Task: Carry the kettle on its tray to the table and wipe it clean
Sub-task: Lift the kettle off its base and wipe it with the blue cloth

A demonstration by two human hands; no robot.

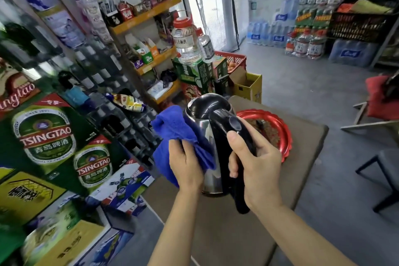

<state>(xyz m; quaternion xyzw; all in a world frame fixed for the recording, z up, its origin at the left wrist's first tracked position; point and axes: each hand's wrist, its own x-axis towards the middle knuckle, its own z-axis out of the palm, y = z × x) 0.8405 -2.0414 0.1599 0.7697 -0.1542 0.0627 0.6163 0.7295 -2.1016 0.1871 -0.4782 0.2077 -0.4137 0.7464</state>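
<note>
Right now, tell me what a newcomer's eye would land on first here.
First, the steel kettle with its black lid and handle, at centre above the brown table: the right hand grips the handle while the left hand presses a bright blue cloth to its side. Just behind sits the red tray. Green Tsingtao beer cartons fill the left.

Both my bare forearms reach forward from the near edge, my left hand flat with fingers spread and pressing, my right hand just beside it on the right, curled tight with thumb laid on top.
</note>
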